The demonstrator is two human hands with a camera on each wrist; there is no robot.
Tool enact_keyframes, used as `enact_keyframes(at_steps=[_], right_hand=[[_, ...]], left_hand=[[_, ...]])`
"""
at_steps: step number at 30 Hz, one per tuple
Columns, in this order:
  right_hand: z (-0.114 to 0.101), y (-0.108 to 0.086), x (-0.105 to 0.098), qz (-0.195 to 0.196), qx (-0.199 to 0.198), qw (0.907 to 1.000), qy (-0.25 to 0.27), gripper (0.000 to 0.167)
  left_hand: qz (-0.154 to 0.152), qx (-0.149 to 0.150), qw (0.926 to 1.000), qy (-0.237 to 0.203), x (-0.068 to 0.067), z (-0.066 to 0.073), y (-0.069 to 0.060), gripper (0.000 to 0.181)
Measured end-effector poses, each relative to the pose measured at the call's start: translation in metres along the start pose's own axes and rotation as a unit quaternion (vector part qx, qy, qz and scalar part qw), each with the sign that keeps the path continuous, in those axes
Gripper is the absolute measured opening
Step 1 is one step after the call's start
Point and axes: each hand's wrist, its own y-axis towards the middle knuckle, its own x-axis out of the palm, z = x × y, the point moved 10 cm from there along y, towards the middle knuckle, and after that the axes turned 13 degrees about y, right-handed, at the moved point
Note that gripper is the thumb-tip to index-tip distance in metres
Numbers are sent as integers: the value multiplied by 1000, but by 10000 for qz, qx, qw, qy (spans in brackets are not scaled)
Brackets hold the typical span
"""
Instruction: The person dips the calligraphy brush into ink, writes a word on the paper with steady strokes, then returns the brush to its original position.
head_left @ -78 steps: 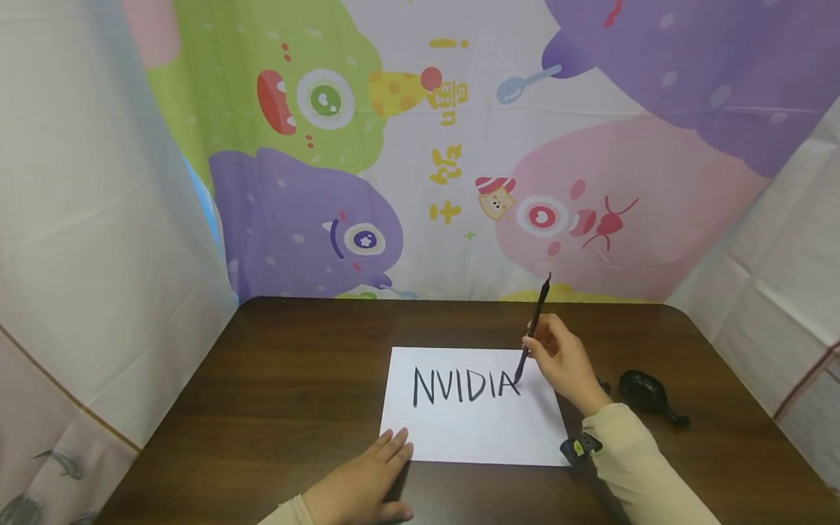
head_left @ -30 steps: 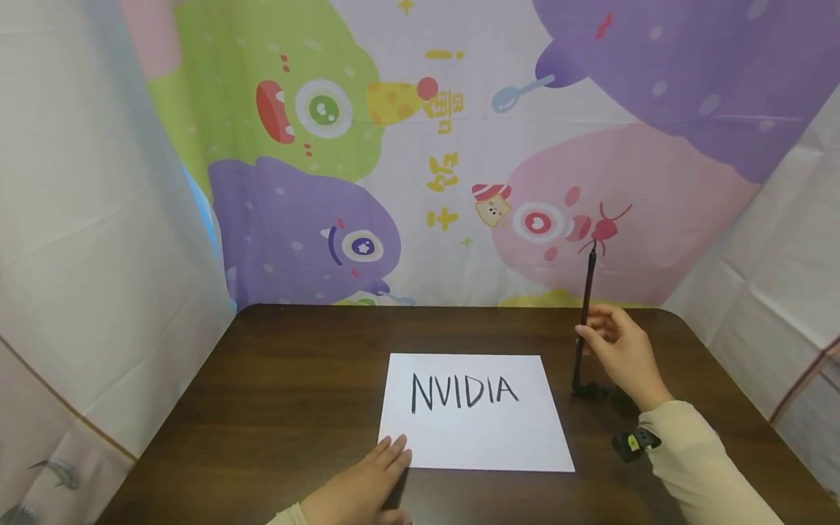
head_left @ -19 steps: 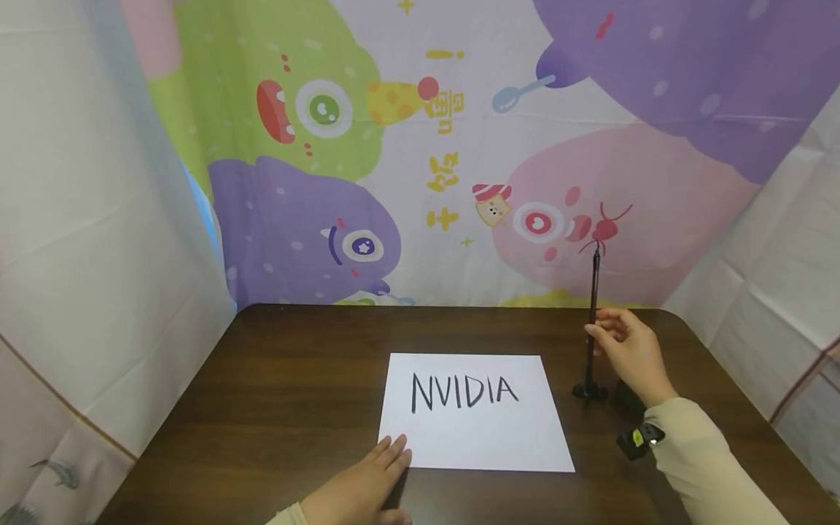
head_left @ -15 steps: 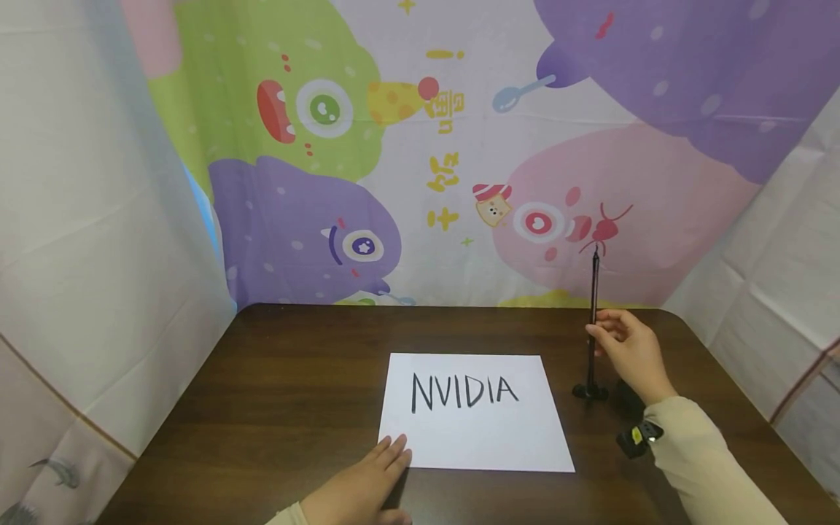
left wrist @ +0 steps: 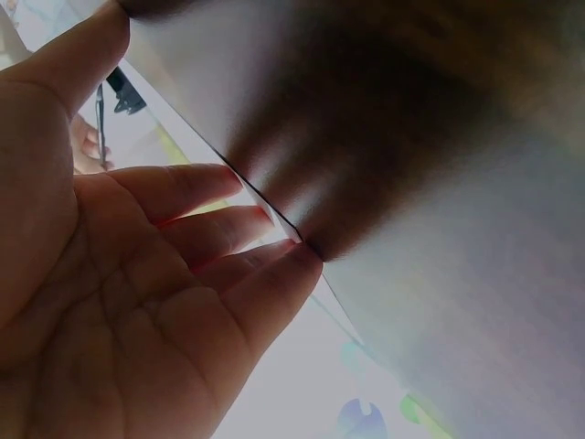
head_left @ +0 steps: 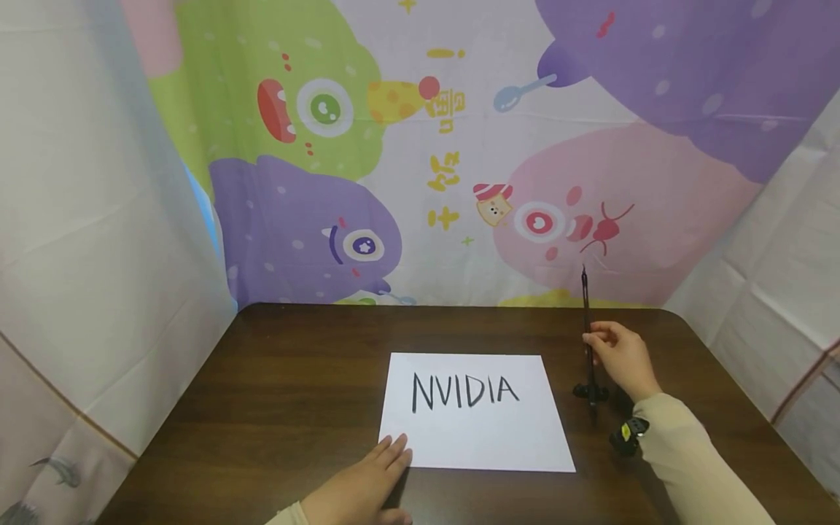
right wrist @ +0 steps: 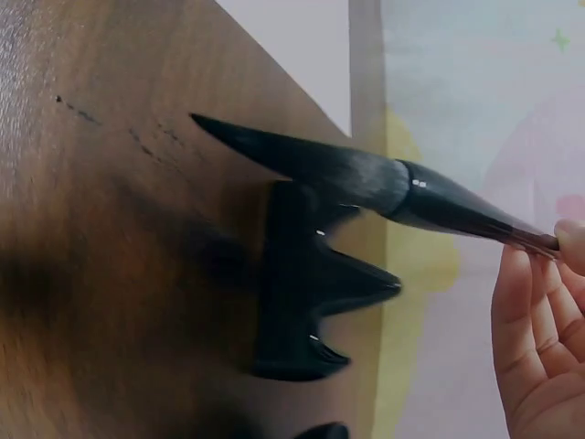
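Observation:
My right hand [head_left: 622, 359] pinches the handle of a black writing brush [head_left: 586, 302] between thumb and fingers. The brush tilts, its dark bristles low, over a black, peaked brush rest [right wrist: 315, 283]. In the right wrist view the bristles cross one end of the rest; whether they touch is unclear. My left hand [head_left: 361, 474] rests with straight fingers on the near left corner of a white sheet of paper [head_left: 472, 441]. "NVIDIA" is written on the sheet in black strokes. The left wrist view shows those fingertips at the paper's edge [left wrist: 343, 311].
The dark wooden table [head_left: 295, 379] carries all of this. A few dark marks [right wrist: 142, 142] show on the wood near the bristles. A black object [right wrist: 324, 430] is cut off at the right wrist view's bottom. A cartoon-print curtain [head_left: 446, 277] hangs behind the table.
My right hand has carried the brush from the paper rightward to the brush rest. In the last half second hand and brush have come lower. The left hand stays on the paper.

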Motion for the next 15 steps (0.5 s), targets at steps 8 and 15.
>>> enact_keyframes(at_steps=[8,15], right_hand=[[18,4,11,-136,301,9994,50,37],[30,7,19,-278,533,9981,-98,37]], left_hand=[[-142,-72,9999,-57,3,0,2,82],[-147,-96,9998,-60,2,-1,1,82]])
